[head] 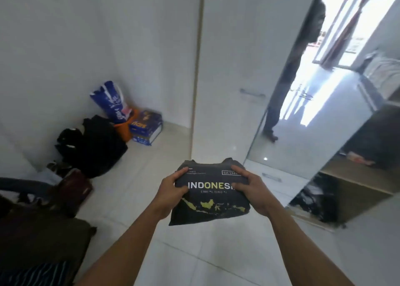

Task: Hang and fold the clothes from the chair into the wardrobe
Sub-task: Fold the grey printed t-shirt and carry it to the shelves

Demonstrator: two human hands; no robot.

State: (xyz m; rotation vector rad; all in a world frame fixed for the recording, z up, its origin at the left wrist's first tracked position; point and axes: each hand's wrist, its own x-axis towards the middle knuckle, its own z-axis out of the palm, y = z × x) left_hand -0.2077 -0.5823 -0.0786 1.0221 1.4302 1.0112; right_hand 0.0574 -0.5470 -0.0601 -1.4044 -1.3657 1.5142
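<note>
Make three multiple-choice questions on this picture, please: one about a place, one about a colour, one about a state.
1. Where is the black T-shirt?
A. on the floor
B. in the air between the left hand and the right hand
C. on a wardrobe shelf

2. What colour are the letters ONE in its printed word?
A. red
B. yellow
C. blue

3. In what state is the T-shirt?
A. on a hanger
B. spread out flat
C. folded small

Answers:
1 B, both hands grip its sides.
2 B, the other letters of the word are white.
3 C, it is a compact packet with the print on top.
</note>
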